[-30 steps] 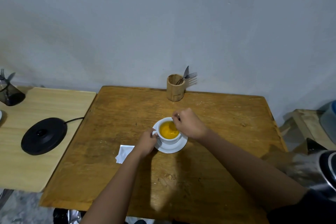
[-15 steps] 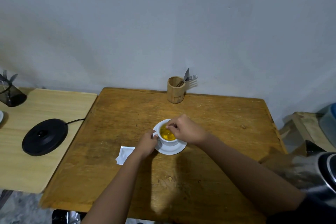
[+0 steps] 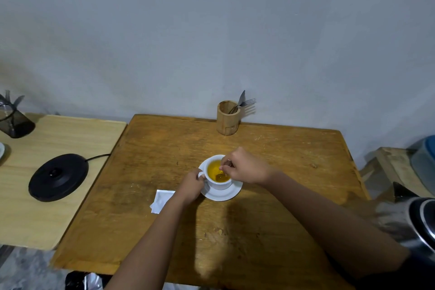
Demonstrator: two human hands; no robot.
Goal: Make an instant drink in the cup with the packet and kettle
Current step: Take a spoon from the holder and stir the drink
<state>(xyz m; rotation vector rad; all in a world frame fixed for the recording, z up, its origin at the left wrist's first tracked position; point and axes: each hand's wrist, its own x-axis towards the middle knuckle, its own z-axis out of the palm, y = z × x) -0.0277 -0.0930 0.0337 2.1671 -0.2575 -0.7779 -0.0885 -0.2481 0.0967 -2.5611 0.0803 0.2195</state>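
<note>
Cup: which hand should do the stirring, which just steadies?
Right. The right hand is over the cup, pinching a spoon whose bowl sits in the yellow drink. The left hand grips the cup's handle side above the saucer, so it is better placed to steady.

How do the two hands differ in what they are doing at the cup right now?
The left hand grips the cup at its handle from the side, while the right hand is above the rim. The left hand holds only the cup; the right hand pinches a spoon dipping into the yellow drink. Both hands are closed, and both meet at the same cup on its saucer.
</note>
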